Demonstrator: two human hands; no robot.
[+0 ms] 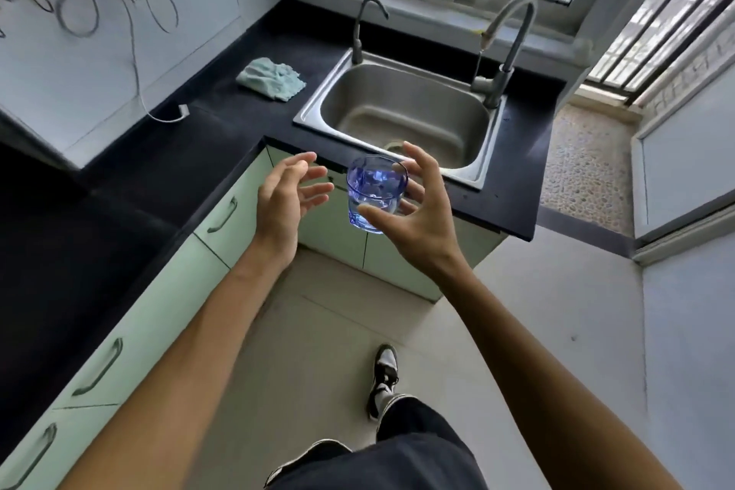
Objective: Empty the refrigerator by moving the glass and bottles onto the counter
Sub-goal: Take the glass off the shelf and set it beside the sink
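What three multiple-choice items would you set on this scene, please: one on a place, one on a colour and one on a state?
1. Where does the cloth lie?
A. on the counter, left of the sink
B. in the sink
C. on the floor

2. What colour is the glass?
A. green
B. blue
C. amber

3. How is the left hand?
A. gripping the glass
B. curled into a fist
C. open, holding nothing

Answers:
1. A: the cloth rests on the black counter beside the sink's left rim.
2. B: the glass is tinted blue throughout.
3. C: its fingers are spread beside the glass, which the right hand alone holds.
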